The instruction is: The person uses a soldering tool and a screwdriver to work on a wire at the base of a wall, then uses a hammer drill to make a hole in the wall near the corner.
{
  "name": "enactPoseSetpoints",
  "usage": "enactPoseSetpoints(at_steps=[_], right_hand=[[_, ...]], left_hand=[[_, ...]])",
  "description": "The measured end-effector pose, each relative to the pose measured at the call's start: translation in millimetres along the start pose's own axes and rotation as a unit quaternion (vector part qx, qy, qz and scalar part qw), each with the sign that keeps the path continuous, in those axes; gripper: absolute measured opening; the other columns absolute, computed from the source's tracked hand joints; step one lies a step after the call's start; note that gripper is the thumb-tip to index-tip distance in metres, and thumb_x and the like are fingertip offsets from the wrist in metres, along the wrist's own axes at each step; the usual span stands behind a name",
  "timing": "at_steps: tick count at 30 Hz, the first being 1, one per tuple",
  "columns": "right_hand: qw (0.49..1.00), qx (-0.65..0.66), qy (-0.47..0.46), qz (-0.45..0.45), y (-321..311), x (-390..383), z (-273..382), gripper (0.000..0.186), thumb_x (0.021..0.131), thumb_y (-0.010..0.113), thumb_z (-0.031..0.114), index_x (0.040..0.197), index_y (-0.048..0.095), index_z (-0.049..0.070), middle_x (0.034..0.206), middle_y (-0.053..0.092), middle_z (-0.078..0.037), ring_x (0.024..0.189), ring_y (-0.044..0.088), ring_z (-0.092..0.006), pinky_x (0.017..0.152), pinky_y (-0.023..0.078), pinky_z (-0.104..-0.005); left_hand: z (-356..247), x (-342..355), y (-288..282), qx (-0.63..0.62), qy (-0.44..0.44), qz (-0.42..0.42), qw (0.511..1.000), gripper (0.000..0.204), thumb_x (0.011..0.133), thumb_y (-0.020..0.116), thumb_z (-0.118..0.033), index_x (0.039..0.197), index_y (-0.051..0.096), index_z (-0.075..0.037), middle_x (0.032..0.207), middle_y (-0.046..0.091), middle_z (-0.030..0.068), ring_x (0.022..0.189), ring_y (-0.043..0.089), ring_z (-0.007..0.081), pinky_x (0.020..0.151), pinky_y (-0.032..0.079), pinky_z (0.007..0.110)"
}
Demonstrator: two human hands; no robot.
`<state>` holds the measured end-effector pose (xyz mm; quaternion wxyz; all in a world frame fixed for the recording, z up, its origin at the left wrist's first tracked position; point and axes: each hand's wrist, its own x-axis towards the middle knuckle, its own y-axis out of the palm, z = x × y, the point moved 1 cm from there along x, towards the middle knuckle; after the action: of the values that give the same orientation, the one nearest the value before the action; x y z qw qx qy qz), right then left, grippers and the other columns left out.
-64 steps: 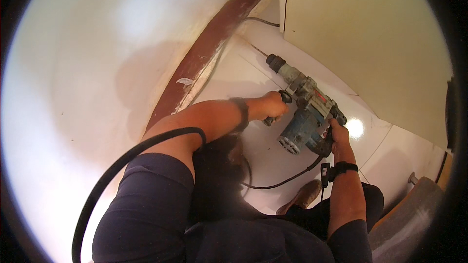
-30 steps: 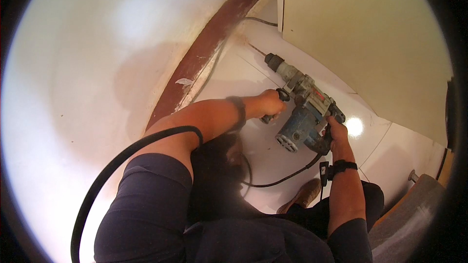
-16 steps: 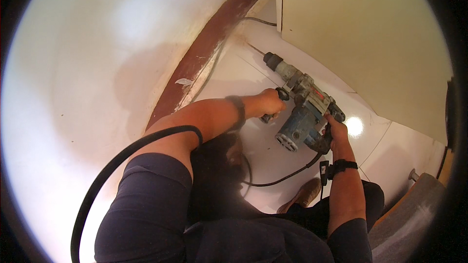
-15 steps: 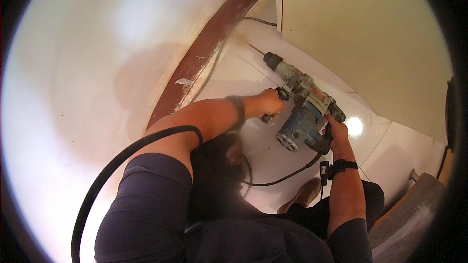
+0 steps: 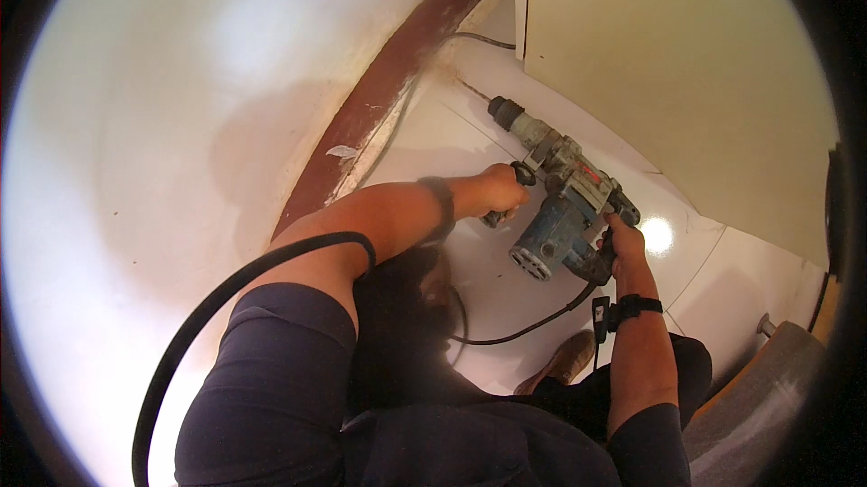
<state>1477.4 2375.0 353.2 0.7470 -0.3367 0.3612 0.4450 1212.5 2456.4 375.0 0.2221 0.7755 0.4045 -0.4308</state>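
Observation:
A large rotary hammer drill [image 5: 571, 182] with a blue motor body and worn grey front lies across the middle of the view, tilted up to the left. My left hand [image 5: 499, 191] is wrapped round its black side handle. At the rear, my right hand [image 5: 623, 238] grips the main handle, its fingers curled in by the trigger area. The thin drill bit [image 5: 474, 91] points at dusty floor beside the dark red skirting [image 5: 348, 130]. Whether its tip has entered a hole is too small to tell.
The drill's black cord [image 5: 515, 339] loops back over the white tiled floor [image 5: 452, 139]. A grey cable [image 5: 397, 117] runs along the skirting. A cream panel [image 5: 668, 62] stands close on the right, a pale wall [image 5: 163, 144] on the left. A brown shoe [image 5: 569, 356] is below.
Hands and drill hold almost the same place. The bit's spiral flutes show more plainly now than before.

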Motion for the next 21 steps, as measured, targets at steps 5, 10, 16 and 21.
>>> enactPoseSetpoints(at_steps=[5, 10, 16, 21], right_hand=[[0.999, 0.033, -0.003, 0.011, 3, -7, 1, 0.023, 0.078, 0.068, 0.017, 0.082, 0.055, -0.001, 0.066, 0.053, -0.008, 0.050, 0.052, -0.0198, 0.046, 0.044, -0.0335], [0.999, 0.033, 0.006, 0.008, 2, -9, 2, 0.022, 0.078, 0.067, 0.016, 0.083, 0.055, -0.001, 0.066, 0.052, -0.008, 0.051, 0.052, -0.0201, 0.046, 0.045, -0.0337], [1.000, 0.022, -0.003, -0.006, 4, -4, -2, 0.025, 0.077, 0.071, 0.022, 0.080, 0.054, 0.004, 0.064, 0.050, -0.005, 0.047, 0.051, -0.0188, 0.044, 0.044, -0.0324], [1.000, 0.022, 0.011, -0.004, 2, -5, -2, 0.026, 0.076, 0.073, 0.022, 0.082, 0.056, 0.003, 0.065, 0.050, -0.005, 0.046, 0.051, -0.0188, 0.044, 0.045, -0.0313]], left_hand=[[-2, -3, 0, 0.025, -0.001, -0.007, 1.000, 0.016, 0.076, 0.062, -0.007, 0.068, 0.056, 0.005, 0.061, 0.059, 0.0156, 0.048, 0.057, 0.0247, 0.042, 0.045, 0.037], [0, 0, 1, 0.056, 0.016, -0.015, 0.998, 0.019, 0.077, 0.062, -0.009, 0.065, 0.057, 0.004, 0.060, 0.060, 0.0153, 0.049, 0.057, 0.0244, 0.042, 0.045, 0.036], [1, -1, 0, 0.054, 0.015, -0.015, 0.998, 0.022, 0.078, 0.061, -0.010, 0.062, 0.057, 0.004, 0.060, 0.060, 0.0159, 0.050, 0.057, 0.0243, 0.043, 0.045, 0.037], [0, -2, -2, 0.074, 0.012, -0.013, 0.997, 0.024, 0.080, 0.061, -0.011, 0.063, 0.057, 0.005, 0.059, 0.060, 0.0163, 0.049, 0.057, 0.0239, 0.044, 0.045, 0.038]])
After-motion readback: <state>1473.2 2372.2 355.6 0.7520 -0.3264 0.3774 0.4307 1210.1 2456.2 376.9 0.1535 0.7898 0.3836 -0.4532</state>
